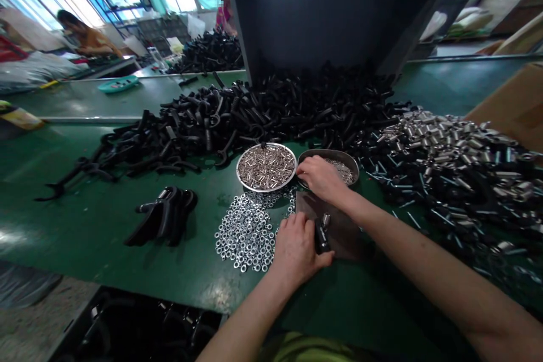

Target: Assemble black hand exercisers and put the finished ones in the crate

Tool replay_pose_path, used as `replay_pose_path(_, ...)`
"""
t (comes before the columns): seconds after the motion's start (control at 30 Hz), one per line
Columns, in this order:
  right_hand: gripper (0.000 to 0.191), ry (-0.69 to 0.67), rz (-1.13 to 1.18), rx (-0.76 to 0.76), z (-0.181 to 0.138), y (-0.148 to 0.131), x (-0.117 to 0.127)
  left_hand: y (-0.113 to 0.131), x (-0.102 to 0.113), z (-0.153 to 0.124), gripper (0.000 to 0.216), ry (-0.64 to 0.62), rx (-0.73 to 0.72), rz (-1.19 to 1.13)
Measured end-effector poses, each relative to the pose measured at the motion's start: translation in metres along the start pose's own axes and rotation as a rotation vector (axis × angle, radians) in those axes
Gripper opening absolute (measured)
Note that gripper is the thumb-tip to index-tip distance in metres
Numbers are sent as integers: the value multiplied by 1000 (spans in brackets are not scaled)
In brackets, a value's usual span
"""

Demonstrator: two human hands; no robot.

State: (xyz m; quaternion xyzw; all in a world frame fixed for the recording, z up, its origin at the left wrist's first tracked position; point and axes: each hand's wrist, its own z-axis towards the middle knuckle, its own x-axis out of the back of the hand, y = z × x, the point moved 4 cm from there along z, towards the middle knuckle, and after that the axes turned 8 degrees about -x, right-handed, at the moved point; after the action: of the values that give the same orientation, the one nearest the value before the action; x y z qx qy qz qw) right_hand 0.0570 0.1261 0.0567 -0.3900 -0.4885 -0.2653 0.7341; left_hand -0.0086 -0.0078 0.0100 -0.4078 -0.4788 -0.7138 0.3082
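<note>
My left hand (296,246) is closed around a black plastic part (322,236) with a metal piece at its end, held over a flat metal plate (343,220). Over the oval metal tin (355,164), my right hand (322,176) reaches in with its fingers pinched at the left rim; what they hold, if anything, is hidden. Small bright metal pieces lie in that tin. Beside it stands a round dish (266,167) heaped with short metal pins. A spread of metal nuts (245,233) lies left of my left hand.
A big heap of black plastic parts (271,107) spills from a tipped grey bin (339,17). Metal sleeves (453,138) and rods cover the right side. Several assembled black parts (165,215) stand at left. A crate (139,325) sits below the table edge. Two people work beyond.
</note>
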Motion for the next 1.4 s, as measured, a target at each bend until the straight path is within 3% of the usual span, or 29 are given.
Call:
replay_pose_path(0.1, 19, -30, -33, 64, 39, -18, -16, 4, -5, -2, 49, -40, -4, 48)
replay_pose_path(0.2, 22, -58, -47, 77, 58, -27, -31, 3, -8, -6, 54, -29, 38, 24)
replay_pose_path(0.33, 24, -66, -3, 40, 65, -25, -38, 0, -10, -7, 54, -13, 58, -7)
replay_pose_path(0.43, 20, -44, 77, -11, 60, -21, -30, -2, -10, -5, 55, 0, 62, -26)
replay_pose_path(0.53, 23, -25, 227, -61, 36, -17, -15, -3, -10, -3, 55, 11, 68, -31)
replay_pose_path(0.63, 22, -59, 449, -95, -9, -7, -2, -4, -9, -3, 53, 10, 60, -30)
replay_pose_path(0.8, 14, -120, 735, -342, -85, 25, -6, -4, -8, -2, 52, 5, 40, -38)
replay_pose_path(0.87, 13, -83, 627, -345, -100, 31, -9, -5, -8, -2, 51, 2, 41, -28)
replay_pose_path(0.97, 15, -18, 440, -237, -105, 28, -14, -4, -8, -3, 49, -4, 43, -7)
replay_pose_path(1.23, 14, 62, 220, -103, -106, 14, -23, -1, -8, -2, 49, -2, 39, 39)
replay_pose_path(1.4, 18, 113, 57, 36, -115, 5, -19, 1, -12, -4, 46, 64, 44, 37)
